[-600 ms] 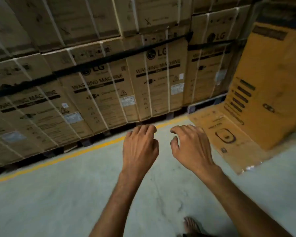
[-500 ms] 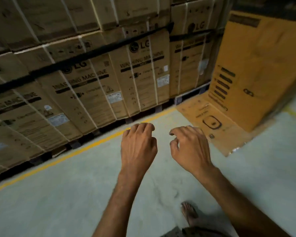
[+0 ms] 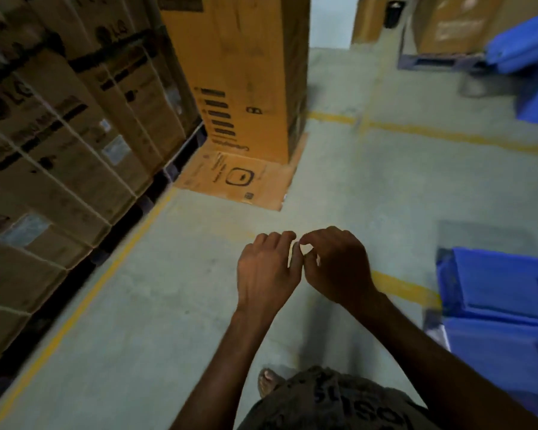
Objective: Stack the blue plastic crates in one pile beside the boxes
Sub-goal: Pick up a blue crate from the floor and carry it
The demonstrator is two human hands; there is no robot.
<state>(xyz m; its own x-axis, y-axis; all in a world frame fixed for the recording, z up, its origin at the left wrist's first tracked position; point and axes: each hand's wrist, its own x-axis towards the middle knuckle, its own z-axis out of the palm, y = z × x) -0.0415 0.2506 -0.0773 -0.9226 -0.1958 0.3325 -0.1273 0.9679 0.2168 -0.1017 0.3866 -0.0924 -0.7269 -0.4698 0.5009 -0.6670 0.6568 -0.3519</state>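
Observation:
Blue plastic crates (image 3: pixel 497 308) lie on the floor at the right edge, close to my right arm. More blue crates (image 3: pixel 528 57) show blurred at the far upper right. My left hand (image 3: pixel 266 274) and my right hand (image 3: pixel 336 265) hover side by side over the bare concrete floor, fingers curled and fingertips almost touching each other. Neither hand holds anything. A long row of strapped washing machine boxes (image 3: pixel 75 125) runs along the left, and a tall orange carton (image 3: pixel 243 76) stands at its far end.
A flattened cardboard sheet (image 3: pixel 239 178) lies on the floor under the orange carton. Yellow floor lines (image 3: pixel 448 135) cross the concrete. A blue pallet (image 3: pixel 435 60) with brown boxes sits at the back right. My bare foot (image 3: pixel 269 381) shows below my arms.
The view has swung to the right, bringing the blue crates into sight. My hands have drawn closer together and their fingers have curled in more.

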